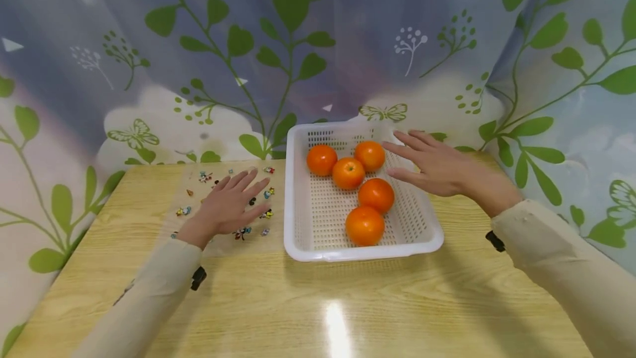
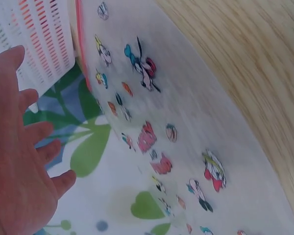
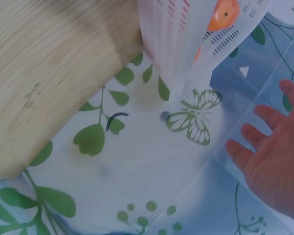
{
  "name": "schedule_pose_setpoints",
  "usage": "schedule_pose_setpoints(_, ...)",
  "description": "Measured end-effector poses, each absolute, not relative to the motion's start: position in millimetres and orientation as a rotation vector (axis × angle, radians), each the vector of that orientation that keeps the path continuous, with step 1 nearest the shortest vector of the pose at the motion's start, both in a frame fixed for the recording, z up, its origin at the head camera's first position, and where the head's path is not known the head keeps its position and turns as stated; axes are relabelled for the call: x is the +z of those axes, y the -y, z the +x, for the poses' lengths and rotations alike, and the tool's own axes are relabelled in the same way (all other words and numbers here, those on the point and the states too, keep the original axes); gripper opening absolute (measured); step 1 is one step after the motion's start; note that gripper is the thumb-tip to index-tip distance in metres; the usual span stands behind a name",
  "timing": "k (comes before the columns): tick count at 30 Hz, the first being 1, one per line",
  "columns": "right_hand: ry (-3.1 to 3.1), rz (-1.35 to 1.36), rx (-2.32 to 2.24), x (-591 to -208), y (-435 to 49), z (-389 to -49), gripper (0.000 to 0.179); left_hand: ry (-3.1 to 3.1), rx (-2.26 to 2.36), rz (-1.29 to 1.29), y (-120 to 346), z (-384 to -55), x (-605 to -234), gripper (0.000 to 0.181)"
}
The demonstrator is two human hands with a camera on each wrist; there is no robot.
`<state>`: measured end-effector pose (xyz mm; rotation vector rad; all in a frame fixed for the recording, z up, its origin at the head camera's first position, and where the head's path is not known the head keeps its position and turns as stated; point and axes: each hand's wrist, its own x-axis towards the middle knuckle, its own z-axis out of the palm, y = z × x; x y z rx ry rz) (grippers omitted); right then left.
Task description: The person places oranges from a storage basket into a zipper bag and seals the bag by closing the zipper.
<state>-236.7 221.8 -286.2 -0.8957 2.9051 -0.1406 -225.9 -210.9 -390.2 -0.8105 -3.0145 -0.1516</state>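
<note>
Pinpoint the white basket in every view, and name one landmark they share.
Head: white basket right of centre.
Left wrist: white basket in the upper left corner, cut off by the frame.
Right wrist: white basket at the top, right of centre, also cut off.
Shared landmark: the leaf-print curtain.

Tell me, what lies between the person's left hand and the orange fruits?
The head view shows a strip of cartoon-printed sheet, then the rim and side of the white basket, between the left hand and the orange fruits.

Open above, the basket [image 1: 323, 256] has room left of the front oranges [image 1: 365, 226]; walls [image 1: 414, 217] bar its sides.
</note>
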Motion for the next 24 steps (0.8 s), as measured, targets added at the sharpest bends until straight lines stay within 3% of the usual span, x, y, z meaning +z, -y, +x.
schedule_pose_setpoints(24, -2.789, -1.082, -0.074, -273, -154, -252, 0.069, 3.016, 0.01, -0.985, 158, -246, -392, 0.068)
